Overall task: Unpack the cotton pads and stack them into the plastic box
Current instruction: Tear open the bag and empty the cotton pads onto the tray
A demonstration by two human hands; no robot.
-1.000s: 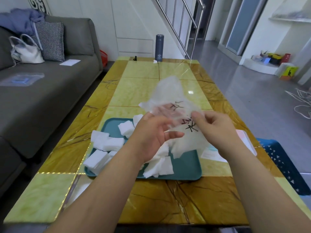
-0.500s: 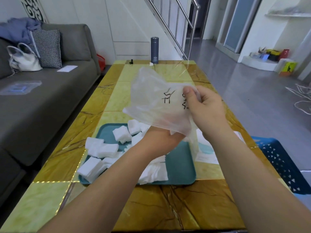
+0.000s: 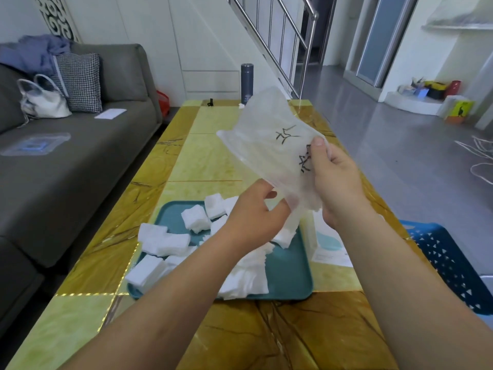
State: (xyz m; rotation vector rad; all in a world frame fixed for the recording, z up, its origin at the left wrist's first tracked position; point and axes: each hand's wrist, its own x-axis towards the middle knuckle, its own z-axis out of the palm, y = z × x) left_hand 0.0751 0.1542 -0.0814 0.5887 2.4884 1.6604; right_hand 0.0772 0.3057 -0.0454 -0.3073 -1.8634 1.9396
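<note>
My right hand [image 3: 336, 180] grips a clear plastic bag [image 3: 266, 134] with black writing and holds it up, tilted over the tray. My left hand [image 3: 253, 217] is just below the bag's lower end. Its fingers are loosely curled, the thumb touches the bag's edge, and I see nothing in its grasp. Several white cotton pads [image 3: 196, 218] lie scattered and heaped on a teal tray [image 3: 290, 273]; some spill over its left rim [image 3: 145, 271]. A clear plastic box [image 3: 326, 245] with a paper label stands right of the tray, partly hidden by my right forearm.
The tray sits on a yellow marble-patterned table [image 3: 213, 156]. A dark flask [image 3: 246, 82] stands at the table's far end. A blue basket [image 3: 448, 263] is on the floor to the right, and a grey sofa [image 3: 80, 156] runs along the left.
My right hand has raised the bag higher and tilted it. My left hand has come out from under the bag and now sits at its lower end.
</note>
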